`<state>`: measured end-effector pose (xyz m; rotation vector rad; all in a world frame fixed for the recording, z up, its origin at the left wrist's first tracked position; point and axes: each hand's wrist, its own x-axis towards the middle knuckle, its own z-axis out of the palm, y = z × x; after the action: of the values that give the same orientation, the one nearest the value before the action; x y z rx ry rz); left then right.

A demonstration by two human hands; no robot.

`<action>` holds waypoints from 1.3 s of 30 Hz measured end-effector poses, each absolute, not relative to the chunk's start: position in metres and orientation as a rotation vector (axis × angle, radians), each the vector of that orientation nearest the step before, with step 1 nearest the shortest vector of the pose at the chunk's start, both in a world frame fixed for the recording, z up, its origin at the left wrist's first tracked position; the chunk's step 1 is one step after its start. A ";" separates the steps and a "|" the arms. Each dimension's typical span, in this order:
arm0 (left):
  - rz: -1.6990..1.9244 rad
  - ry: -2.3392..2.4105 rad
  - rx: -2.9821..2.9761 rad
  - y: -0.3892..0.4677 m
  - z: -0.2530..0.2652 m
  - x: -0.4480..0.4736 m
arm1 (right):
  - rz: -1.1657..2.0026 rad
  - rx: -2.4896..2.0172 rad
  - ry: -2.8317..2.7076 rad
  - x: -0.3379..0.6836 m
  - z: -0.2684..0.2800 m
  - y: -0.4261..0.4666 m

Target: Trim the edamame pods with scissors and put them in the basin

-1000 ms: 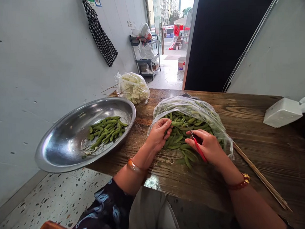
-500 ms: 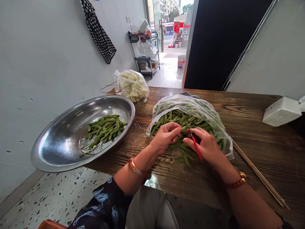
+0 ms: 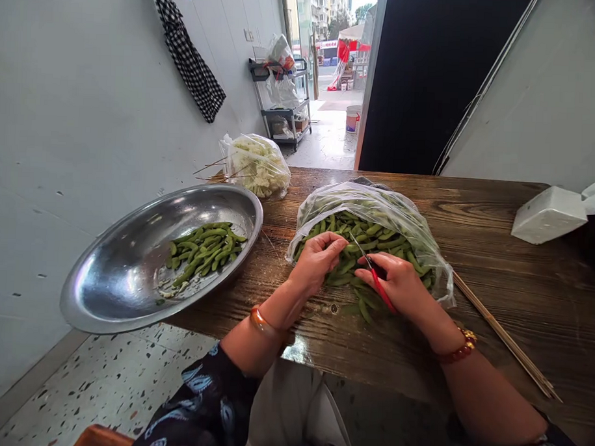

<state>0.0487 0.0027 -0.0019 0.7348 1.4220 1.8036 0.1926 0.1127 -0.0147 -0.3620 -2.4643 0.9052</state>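
My left hand (image 3: 318, 259) is closed in a pinch over the edamame heap, on what looks like an edamame pod mostly hidden by the fingers. My right hand (image 3: 398, 278) grips a pair of scissors (image 3: 381, 291) with red handles, their blades pointing up and left near my left fingertips. Beneath both hands lies a clear plastic bag (image 3: 376, 198) with its mouth towards me, full of green edamame pods (image 3: 372, 232). Some pods spill from it onto the wooden table. To the left, a large steel basin (image 3: 115, 269) holds a smaller pile of pods (image 3: 209, 249) and pale scraps.
Behind the basin stands a bag of cauliflower (image 3: 258, 163), thin sticks poking out beside it. A bundle of wooden skewers (image 3: 506, 334) lies on the right of the table (image 3: 486, 249). A white tissue box (image 3: 549, 215) sits at the far right. A shelf cart (image 3: 282, 105) stands by the doorway.
My left hand has drawn slightly left, away from the right hand. The scissors have moved a little left, and the pod that showed between the hands is now largely out of sight.
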 end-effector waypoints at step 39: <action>1.561 1.433 0.868 -0.004 0.009 0.045 | 0.926 -0.325 -2.431 0.199 -0.003 0.118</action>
<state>0.0449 -0.0044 0.0092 0.8681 1.4333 1.5607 0.1991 0.1175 -0.0034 -0.3250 -2.4305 0.9264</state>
